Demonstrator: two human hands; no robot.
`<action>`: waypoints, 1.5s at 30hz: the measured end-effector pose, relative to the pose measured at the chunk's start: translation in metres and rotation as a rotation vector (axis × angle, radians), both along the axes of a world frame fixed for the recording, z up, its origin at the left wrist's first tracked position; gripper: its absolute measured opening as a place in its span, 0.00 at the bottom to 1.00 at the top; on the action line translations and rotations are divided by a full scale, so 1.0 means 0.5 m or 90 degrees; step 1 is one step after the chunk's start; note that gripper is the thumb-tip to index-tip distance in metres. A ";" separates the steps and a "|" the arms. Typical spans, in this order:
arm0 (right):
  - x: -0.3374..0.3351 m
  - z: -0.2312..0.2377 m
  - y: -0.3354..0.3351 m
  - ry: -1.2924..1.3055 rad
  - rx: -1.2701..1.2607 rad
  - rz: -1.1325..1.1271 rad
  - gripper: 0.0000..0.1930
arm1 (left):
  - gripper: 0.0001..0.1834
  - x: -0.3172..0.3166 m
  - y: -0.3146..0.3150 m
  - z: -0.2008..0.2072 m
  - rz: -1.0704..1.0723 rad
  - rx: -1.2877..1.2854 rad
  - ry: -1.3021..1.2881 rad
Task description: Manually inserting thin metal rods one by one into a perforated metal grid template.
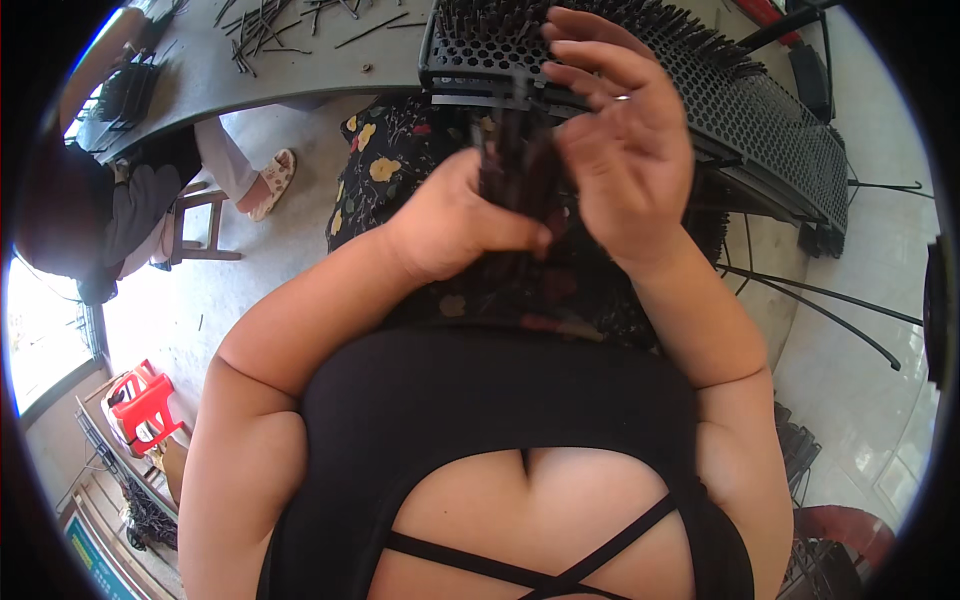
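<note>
My left hand (pixel 450 215) is wrapped round a bundle of dark rods (pixel 515 150), held roughly upright above my lap. Motion smears the bundle, so single pieces in it are hard to make out. Just right of it is my right hand (pixel 635 150), raised with its fingers apart and a ring on one of them. Its palm side faces the bundle; whether they touch I cannot tell. Beyond both hands stands a long black perforated rack (pixel 775 130), with many thin dark rods (pixel 490 25) standing in its holes. The right fingertips overlap the rack's near edge.
Loose dark sticks (pixel 262 35) lie scattered on the grey table (pixel 330 70) at the far left. Another person (pixel 130 200) sits by a wooden stool (pixel 205 225) on the left. Long black bars (pixel 830 315) jut out at right. A red plastic stool (pixel 145 405) stands lower left.
</note>
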State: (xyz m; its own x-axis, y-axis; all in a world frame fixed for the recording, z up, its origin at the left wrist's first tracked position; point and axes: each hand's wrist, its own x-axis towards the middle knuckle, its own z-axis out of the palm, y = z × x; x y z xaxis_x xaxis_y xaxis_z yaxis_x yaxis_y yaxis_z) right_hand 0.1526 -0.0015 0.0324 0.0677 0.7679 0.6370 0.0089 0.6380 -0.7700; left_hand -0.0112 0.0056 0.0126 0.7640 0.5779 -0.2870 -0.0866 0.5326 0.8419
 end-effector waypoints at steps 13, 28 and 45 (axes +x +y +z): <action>0.053 -0.058 -0.025 0.687 -0.437 0.838 0.30 | 0.10 0.015 -0.004 0.003 0.253 0.109 0.007; 0.049 -0.074 -0.034 0.584 -0.442 0.855 0.28 | 0.10 0.013 -0.011 -0.018 0.190 0.103 0.003; 0.041 -0.017 -0.009 -0.227 -0.049 0.106 0.31 | 0.23 0.002 0.010 -0.012 -0.107 -0.082 -0.070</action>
